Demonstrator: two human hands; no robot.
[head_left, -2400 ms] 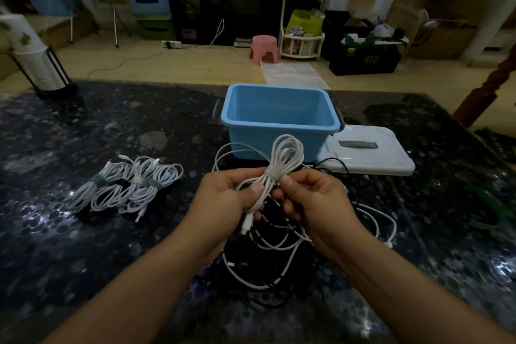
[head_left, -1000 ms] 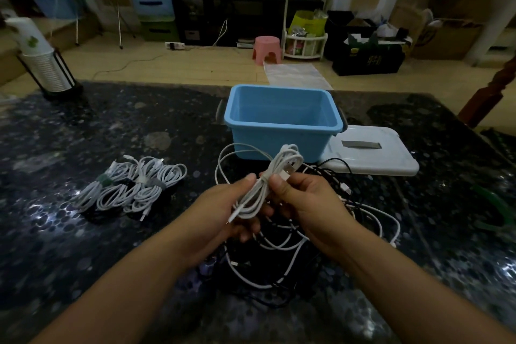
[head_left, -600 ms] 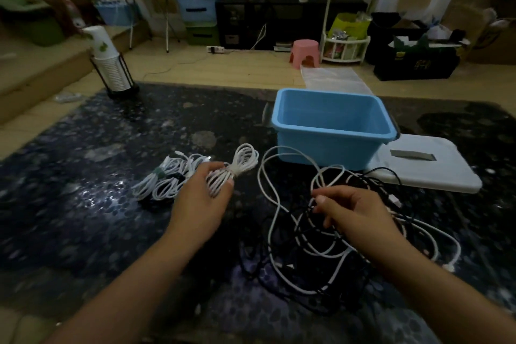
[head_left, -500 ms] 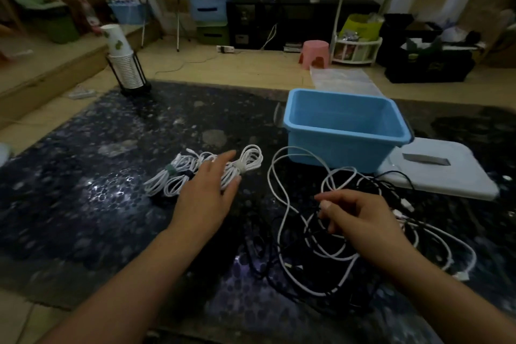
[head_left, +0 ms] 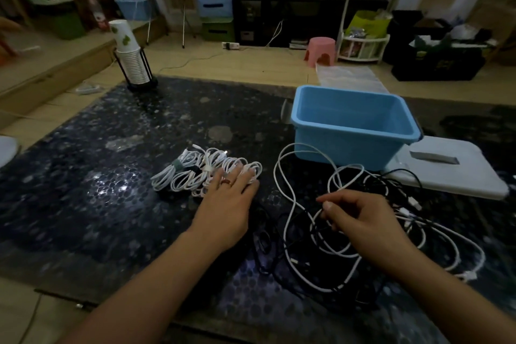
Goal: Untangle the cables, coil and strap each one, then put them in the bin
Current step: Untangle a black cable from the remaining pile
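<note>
Four strapped white cable coils (head_left: 206,173) lie in a row at ten o'clock of the tangled cables (head_left: 349,220). One blue bin (head_left: 352,126) stands at twelve. The left hand (head_left: 226,204) rests flat, fingers straight, on the rightmost coil. The right hand (head_left: 363,220), fingers curled, pinches a tangle strand.

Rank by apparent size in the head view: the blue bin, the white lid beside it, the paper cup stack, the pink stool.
1. blue bin
2. white lid, partly hidden behind the bin
3. paper cup stack
4. pink stool; it stands far back on the floor, so its real size is uncertain.
</note>
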